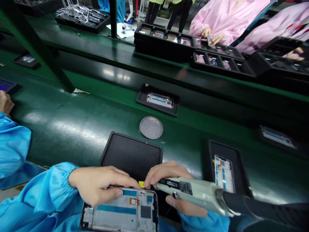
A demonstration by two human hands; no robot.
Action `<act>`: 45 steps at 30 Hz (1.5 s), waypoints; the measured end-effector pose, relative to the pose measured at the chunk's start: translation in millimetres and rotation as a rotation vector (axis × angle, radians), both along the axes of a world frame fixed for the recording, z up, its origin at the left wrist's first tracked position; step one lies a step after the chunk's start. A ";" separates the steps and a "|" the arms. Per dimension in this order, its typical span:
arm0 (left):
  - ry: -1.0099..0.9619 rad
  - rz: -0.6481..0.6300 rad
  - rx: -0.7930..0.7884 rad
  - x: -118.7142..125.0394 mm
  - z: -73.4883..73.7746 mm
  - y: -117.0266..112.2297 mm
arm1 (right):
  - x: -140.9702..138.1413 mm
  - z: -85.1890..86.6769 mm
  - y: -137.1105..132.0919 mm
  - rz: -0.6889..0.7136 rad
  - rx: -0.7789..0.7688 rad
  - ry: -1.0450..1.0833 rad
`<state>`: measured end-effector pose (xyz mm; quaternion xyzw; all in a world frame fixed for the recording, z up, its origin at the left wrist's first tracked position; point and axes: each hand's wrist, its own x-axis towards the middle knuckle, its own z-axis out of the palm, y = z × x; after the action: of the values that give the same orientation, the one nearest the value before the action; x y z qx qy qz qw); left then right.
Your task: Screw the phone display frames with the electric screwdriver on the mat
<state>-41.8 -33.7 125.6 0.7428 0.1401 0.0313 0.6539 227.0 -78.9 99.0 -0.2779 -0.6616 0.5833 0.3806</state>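
Observation:
My left hand (101, 182) holds a phone mid-frame (116, 216) near the bottom of the view, its thumb over the upper edge. The frame has blue strips, a small orange flex piece and a dark square. A small yellow tab (141, 184) sticks up at that edge, between the fingertips of both hands. In my right hand (172, 172) lies a pale green electric screwdriver (200, 193) with a dark label and a black end running off to the right. The right fingertips come close to the yellow tab; whether they pinch it is hard to tell.
Beyond my hands lie a black tray (132, 151) and a round perforated metal dish (151, 128). More trays with phone frames sit at the right (224, 170) and farther back (158, 100). Co-workers' sleeves show at left (14, 145) and at the far bench (224, 19).

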 end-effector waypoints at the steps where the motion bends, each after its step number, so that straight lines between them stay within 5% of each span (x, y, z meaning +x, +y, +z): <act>1: 0.000 -0.010 -0.004 -0.3 -1.2 0.3 | 1.5 -0.5 1.1 0.017 0.005 -0.007; 30: -0.081 -0.022 -0.050 -1.5 -7.9 -2.8 | 0.0 1.4 6.9 -0.077 0.036 0.054; 40: -0.036 0.114 -0.035 -6.4 -5.9 -8.5 | 0.1 -1.0 8.1 -0.083 0.040 0.063; 45: -0.071 0.050 -0.057 -3.4 -10.7 -4.7 | 0.3 -1.6 8.4 -0.069 0.035 0.075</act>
<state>-45.3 -38.4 115.0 0.7187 0.1362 0.0697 0.6783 227.3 -70.5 97.4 -0.2716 -0.6471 0.5680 0.4299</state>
